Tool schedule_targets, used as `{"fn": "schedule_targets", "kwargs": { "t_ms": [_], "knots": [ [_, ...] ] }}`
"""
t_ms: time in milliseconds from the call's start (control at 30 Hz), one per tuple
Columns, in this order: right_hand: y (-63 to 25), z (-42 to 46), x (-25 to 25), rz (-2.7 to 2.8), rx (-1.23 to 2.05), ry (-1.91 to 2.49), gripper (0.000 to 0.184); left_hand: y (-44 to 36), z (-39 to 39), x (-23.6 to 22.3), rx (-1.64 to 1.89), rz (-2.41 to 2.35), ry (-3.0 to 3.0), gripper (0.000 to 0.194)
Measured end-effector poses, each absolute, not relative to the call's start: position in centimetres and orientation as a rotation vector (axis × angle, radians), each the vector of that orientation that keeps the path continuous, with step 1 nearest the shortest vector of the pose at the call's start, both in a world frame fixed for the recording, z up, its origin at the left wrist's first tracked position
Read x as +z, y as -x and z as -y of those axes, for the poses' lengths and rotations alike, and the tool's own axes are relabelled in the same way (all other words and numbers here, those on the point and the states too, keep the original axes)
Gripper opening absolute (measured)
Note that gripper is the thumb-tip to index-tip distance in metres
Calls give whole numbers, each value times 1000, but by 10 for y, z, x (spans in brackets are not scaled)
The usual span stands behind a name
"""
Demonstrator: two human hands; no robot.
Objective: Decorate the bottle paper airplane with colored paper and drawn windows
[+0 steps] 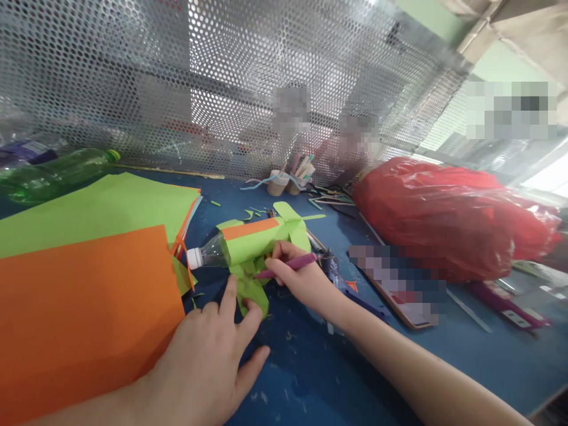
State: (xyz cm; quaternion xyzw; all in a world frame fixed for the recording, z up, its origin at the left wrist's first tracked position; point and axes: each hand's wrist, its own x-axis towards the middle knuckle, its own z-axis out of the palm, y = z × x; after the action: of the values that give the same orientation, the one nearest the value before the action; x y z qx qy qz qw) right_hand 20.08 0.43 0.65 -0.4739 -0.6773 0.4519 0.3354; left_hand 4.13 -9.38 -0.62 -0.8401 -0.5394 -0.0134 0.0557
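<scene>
A clear plastic bottle (216,251) with a white cap lies on its side, its body wrapped in lime-green paper (255,244) with an orange strip along the top. Green paper flaps stick out at its base end. Just in front of it, a lime-green paper piece (252,297) lies on the table. My left hand (215,340) rests with fingers spread, fingertips touching that piece. Pinched in my right hand (295,272) is a purple pen (286,266), its tip down at the green paper. My right fingers partly hide the paper and the bottle's lower side.
Orange (89,313) and green sheets (110,207) cover the left side. Behind them lies a green bottle (66,171). Small cups (278,184) with sticks stand by the perforated metal screen (248,77). A red plastic bag (435,213) and a phone (394,290) are at right.
</scene>
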Motion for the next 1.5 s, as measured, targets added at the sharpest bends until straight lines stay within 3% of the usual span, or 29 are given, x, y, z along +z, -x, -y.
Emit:
{"fn": "schedule_targets", "kwargs": {
  "t_ms": [1500],
  "knots": [
    [-201, -7, -1, 1790, 1204, 1228, 21, -42, 94, -6, -115, 1643, 2573, 38]
  ]
}}
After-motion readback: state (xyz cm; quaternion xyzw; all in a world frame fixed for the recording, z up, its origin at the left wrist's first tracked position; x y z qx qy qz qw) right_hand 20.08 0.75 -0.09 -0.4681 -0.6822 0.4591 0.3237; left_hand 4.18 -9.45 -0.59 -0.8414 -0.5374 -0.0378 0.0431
